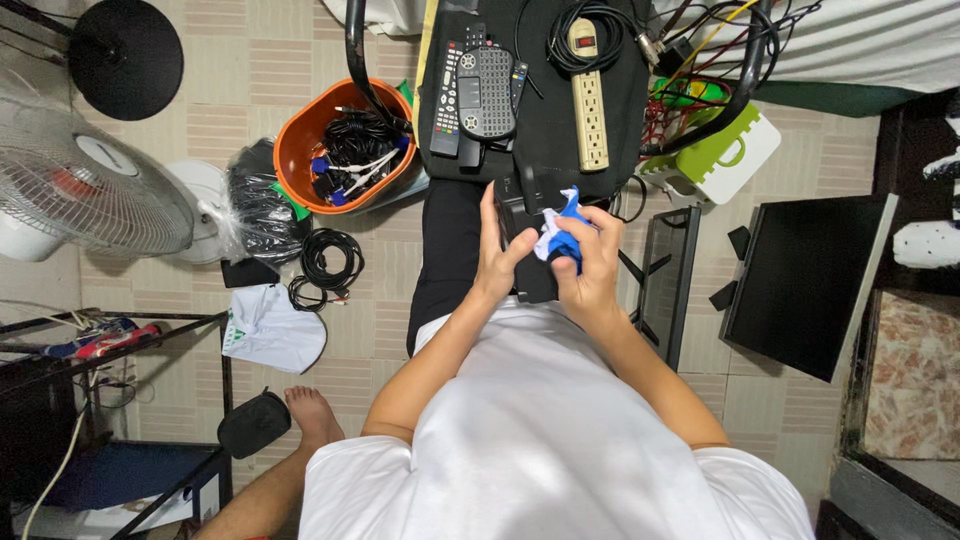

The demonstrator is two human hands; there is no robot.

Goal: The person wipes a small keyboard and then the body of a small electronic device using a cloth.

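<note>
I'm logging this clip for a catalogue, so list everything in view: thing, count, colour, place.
black box: 1, black, held over the lap
cloth: 1, blue and white, on the box
remotes: several, black, on the dark surface ahead
small keyboard: 1, black, beside the remotes
power strip: 1, beige, same surface
bucket: 1, orange, holding cables, floor left
fan: 1, white, far left
monitor: 1, black, floor right
left hand: 1, gripping the box
right hand: 1, pressing the cloth
</note>
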